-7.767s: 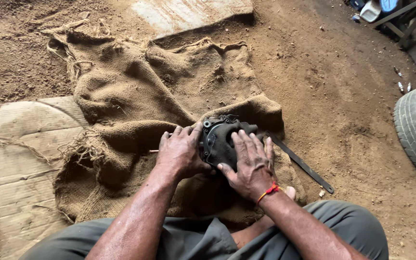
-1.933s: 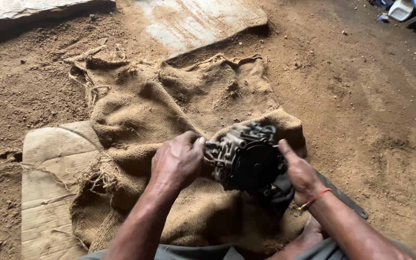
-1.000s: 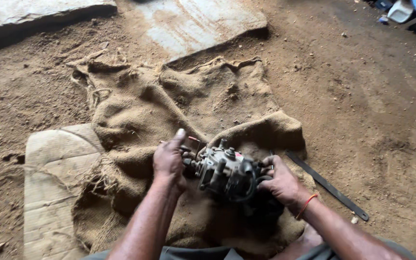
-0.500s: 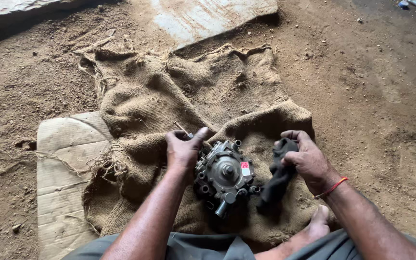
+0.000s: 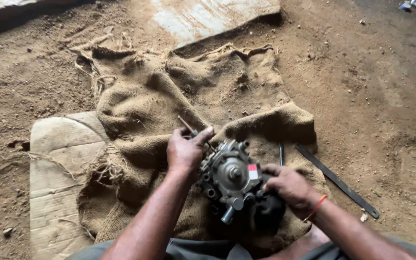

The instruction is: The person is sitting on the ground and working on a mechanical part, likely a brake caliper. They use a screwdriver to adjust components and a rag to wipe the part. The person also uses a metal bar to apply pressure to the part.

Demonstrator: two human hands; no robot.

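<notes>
**Pump Housing: Position and Hand Contact**

The metal pump housing (image 5: 232,180) rests on a burlap sack (image 5: 188,106) spread over the dirt floor (image 5: 371,96), directly in front of the seated person. The unit is a grey cast body, grimy and oil-darkened, with a round central hub, a short shaft stub at its middle, and several bolt bosses around the rim. A small red-and-white tag sits on its upper right face. A cylindrical port projects from the lower edge.

The left hand (image 5: 185,151) is closed around a thin rod-like tool (image 5: 188,126), whose tip angles up and to the left; this grip lies against the upper left edge of the housing. The right hand (image 5: 290,188) clasps the right side of the housing, fingers curled over its edge.

A flat dark metal bar (image 5: 338,182) lies on the floor just right of the sack. A pale flat board (image 5: 58,183) lies partly under the sack's left edge.
</notes>
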